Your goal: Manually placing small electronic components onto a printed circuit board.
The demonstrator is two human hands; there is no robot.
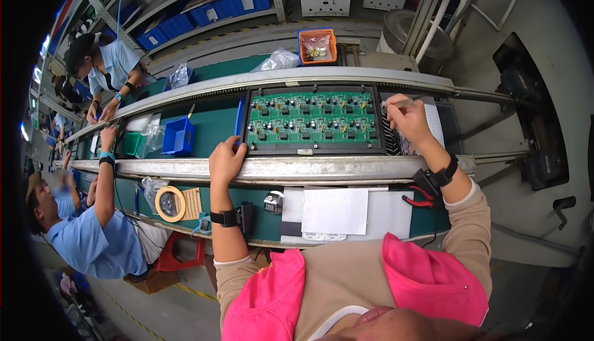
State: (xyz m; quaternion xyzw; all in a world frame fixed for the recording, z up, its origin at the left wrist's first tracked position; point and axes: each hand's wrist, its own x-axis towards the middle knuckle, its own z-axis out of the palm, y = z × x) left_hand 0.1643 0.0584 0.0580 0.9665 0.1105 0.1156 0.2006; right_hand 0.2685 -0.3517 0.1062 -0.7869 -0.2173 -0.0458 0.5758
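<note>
A black carrier frame lies across the two metal rails and bears green circuit boards with small parts on them. My left hand is at the carrier's near left corner, over the near rail. Its fingers are curled; whether they grip anything is hidden. Just past the carrier's right edge, my right hand pinches a thin grey tool whose kind I cannot make out. Black-and-white striped material shows under that hand, beside the carrier.
White paper, a tape roll and red-handled pliers lie on the near bench strip. Beyond the rails stands an orange bin; a blue bin sits between them. Co-workers in blue shirts work at the left.
</note>
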